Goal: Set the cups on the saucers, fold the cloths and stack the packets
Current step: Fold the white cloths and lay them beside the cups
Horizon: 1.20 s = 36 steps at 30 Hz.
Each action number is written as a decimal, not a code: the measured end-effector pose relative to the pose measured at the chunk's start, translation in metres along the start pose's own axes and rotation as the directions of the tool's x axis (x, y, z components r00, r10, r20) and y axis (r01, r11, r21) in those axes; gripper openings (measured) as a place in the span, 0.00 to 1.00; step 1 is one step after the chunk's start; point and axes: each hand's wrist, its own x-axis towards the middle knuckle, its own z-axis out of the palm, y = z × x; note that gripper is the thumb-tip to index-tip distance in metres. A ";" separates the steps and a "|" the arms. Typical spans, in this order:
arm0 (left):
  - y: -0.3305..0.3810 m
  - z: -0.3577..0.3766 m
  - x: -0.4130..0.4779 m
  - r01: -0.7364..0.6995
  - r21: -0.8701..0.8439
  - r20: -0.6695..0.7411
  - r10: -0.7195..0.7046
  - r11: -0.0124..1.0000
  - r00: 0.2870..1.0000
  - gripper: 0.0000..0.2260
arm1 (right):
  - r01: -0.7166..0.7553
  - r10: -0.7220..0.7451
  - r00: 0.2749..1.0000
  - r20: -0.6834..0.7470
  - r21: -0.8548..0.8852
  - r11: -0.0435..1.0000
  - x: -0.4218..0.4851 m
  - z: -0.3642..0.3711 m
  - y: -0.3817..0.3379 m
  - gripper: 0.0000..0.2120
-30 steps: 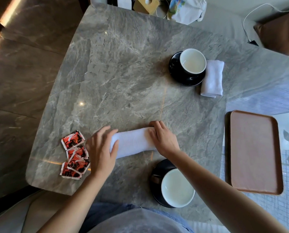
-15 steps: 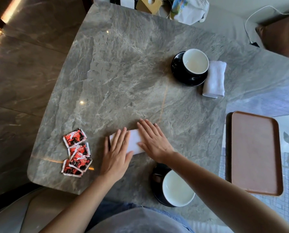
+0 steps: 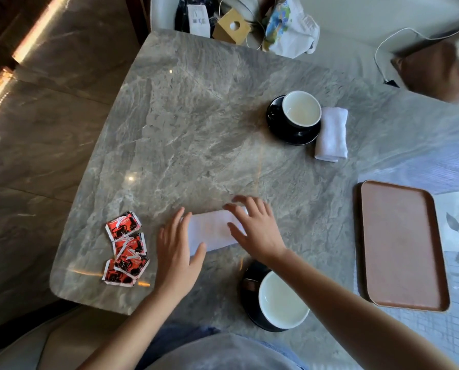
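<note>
Marble table (image 3: 196, 116): folded white cloth (image 3: 212, 231) lies near the front edge, between loose packets (image 3: 127, 249) and near cup (image 3: 281, 300). Left hand (image 3: 176, 252) and right hand (image 3: 255, 231) press its ends, fingers flat and spread. Risk: the fold springs open on release; the right forearm may clip the cup.
</note>
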 end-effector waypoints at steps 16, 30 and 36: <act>0.015 0.005 0.020 0.759 -0.649 0.467 -0.760 0.053 0.452 0.12 | -0.122 0.115 0.956 0.271 0.009 0.992 -0.006 0.017 0.000 0.17; 0.029 0.001 0.038 0.663 -0.744 0.528 -0.540 0.077 0.656 0.22 | -0.206 0.163 0.961 0.222 0.186 0.961 -0.016 -0.005 0.005 0.21; 0.059 -0.027 0.058 0.645 -0.688 0.585 -0.272 0.334 0.765 0.18 | -0.155 0.160 0.987 0.011 0.321 0.934 -0.016 -0.057 0.034 0.30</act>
